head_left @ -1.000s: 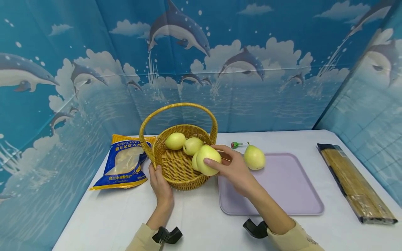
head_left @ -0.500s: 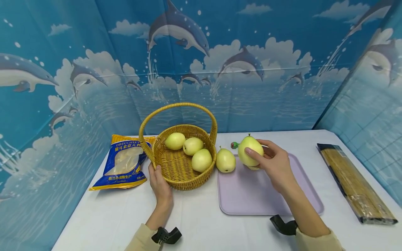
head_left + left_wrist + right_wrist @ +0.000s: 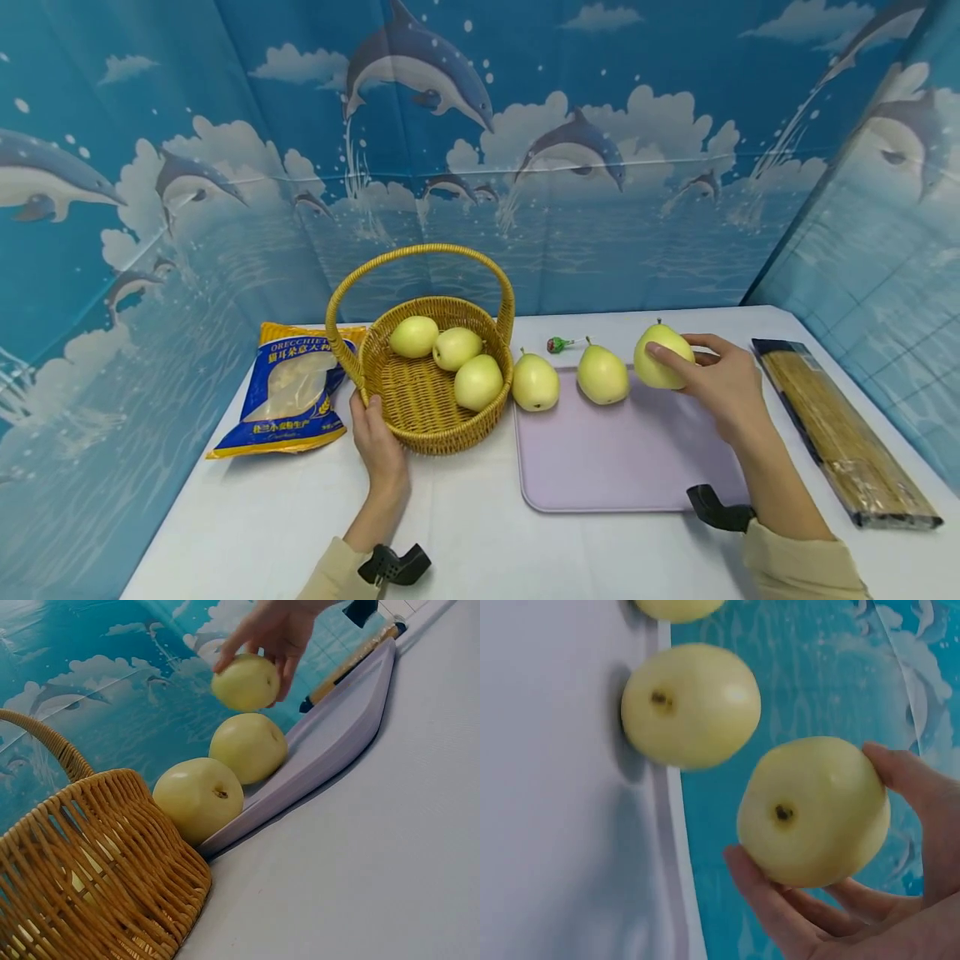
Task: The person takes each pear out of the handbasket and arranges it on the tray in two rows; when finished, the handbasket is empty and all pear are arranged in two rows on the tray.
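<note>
The right hand (image 3: 723,383) pinches a yellow-green pear (image 3: 663,357) between thumb and fingers above the back right part of the lilac tray (image 3: 630,467). In the right wrist view the held pear (image 3: 814,812) hangs clear of a second pear (image 3: 691,706). Two pears, one (image 3: 602,375) beside the other (image 3: 536,382), stand at the tray's back left. The left hand (image 3: 381,446) rests against the left front side of the wicker basket (image 3: 442,437), which holds three pears (image 3: 478,382); its fingertips are partly hidden by the basket.
A blue and yellow pasta bag (image 3: 288,392) lies left of the basket. Behind the tray is a small red and green item (image 3: 558,344). A long pack of noodle-like sticks (image 3: 843,433) lies to the right. A dolphin-print curtain (image 3: 450,208) hangs behind the table.
The right hand moved right from the basket, first leaving one pear in it, and now carries another farther right over the tray. A pear beside the basket came into view. The left hand stayed put.
</note>
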### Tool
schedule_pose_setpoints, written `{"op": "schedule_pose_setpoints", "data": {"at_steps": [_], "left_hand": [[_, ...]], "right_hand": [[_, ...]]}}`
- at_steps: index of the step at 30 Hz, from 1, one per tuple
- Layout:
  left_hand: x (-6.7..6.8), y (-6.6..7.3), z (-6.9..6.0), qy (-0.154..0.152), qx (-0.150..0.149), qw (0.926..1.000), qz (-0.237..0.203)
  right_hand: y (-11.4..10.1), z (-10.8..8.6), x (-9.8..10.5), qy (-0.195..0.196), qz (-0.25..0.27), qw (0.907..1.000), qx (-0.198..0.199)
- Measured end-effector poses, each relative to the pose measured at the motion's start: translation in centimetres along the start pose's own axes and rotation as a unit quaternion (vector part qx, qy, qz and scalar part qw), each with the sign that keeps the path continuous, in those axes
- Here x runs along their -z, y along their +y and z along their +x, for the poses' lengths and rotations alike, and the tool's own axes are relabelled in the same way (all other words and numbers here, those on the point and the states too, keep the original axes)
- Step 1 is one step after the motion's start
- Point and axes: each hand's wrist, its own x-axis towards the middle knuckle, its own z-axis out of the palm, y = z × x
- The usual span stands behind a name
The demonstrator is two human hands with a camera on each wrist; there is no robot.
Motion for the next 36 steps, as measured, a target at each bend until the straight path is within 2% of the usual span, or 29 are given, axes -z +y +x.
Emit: {"op": "schedule_pose_setpoints", "data": {"at_steps": [3,5,10,16,25,36], "left_hand": [[0.0,0.1,0.1,-0.005,0.0,1.0,0.002],[0.0,0.2,0.1,-0.007,0.0,1.0,0.005],[0.0,0.5,0.2,-0.003,-0.001,1.0,0.003],[0.3,0.6,0.2,0.005,0.0,1.0,0.001],[0.4,0.2,0.1,0.0,0.002,1.0,0.0],[0.1,0.0,0.0,-0.009,0.005,0.9999,-0.004]], "right_hand": [[1.1,0.5,0.6,0.029,-0.07,0.9971,-0.002],[1.8,0.8,0.8,0.047,-0.101,0.9937,0.012],[3.4,1.3,0.7,0.088,-0.141,0.9845,0.057],[4.0,1.7,0.2,0.111,-0.173,0.9758,0.074],[3.5,1.6,0.1,0.095,-0.17,0.9781,0.073],[1.9,0.4,0.3,0.106,-0.133,0.9773,0.126]]}}
